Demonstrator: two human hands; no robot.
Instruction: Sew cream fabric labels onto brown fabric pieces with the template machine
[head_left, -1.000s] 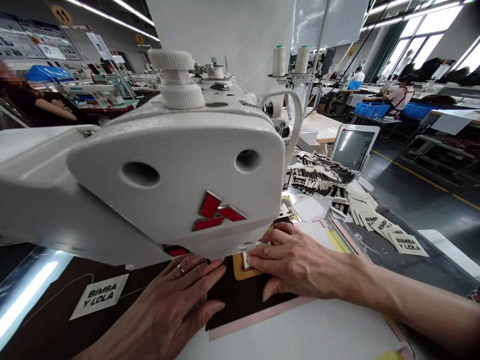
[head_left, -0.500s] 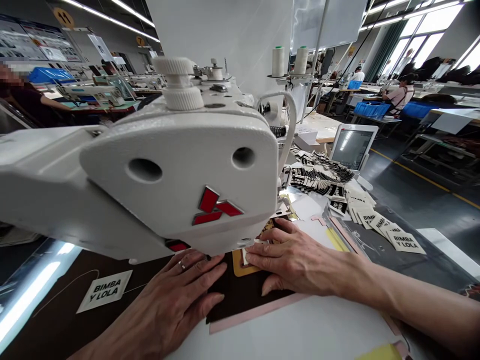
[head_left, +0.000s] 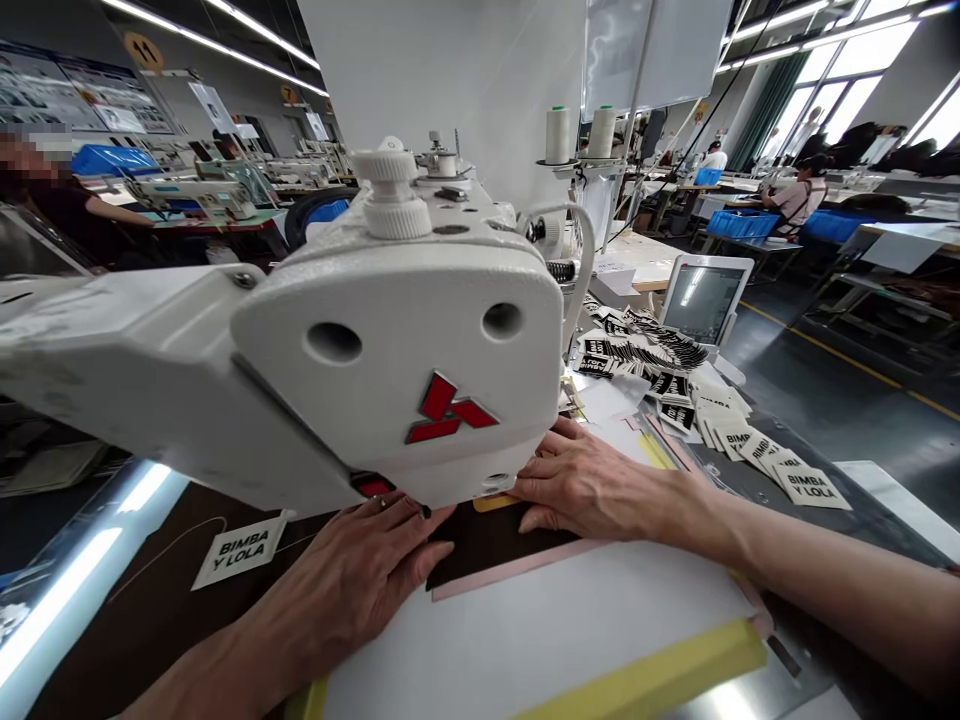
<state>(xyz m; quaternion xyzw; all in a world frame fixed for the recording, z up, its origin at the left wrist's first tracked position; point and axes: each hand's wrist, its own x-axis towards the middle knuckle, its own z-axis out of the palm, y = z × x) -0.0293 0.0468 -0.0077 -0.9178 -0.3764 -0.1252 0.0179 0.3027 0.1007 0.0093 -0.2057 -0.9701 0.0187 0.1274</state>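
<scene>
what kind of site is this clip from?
Most likely a garment or leather-goods sewing factory. An industrial sewing machine fills the view, loose brand labels are heaped on the table, and more machine stations with other workers stretch down the hall. Both hands press a dark piece under the machine.

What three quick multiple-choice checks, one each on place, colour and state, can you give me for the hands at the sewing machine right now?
1. Where does the lone white label lie?
A. Left of the left hand
B. On the monitor
C. Under the right wrist

2. What colour is the emblem on the sewing machine?
A. Blue
B. Red
C. Green

3. How is the left hand set?
A. Lifted clear
B. Fist around a spool
C. Flat on the dark piece

Answers:
1 A, the label sits on the dark table beside that hand.
2 B, the emblem shows red on the white housing.
3 C, its fingers press down on the dark piece, opposite the right hand.
</scene>
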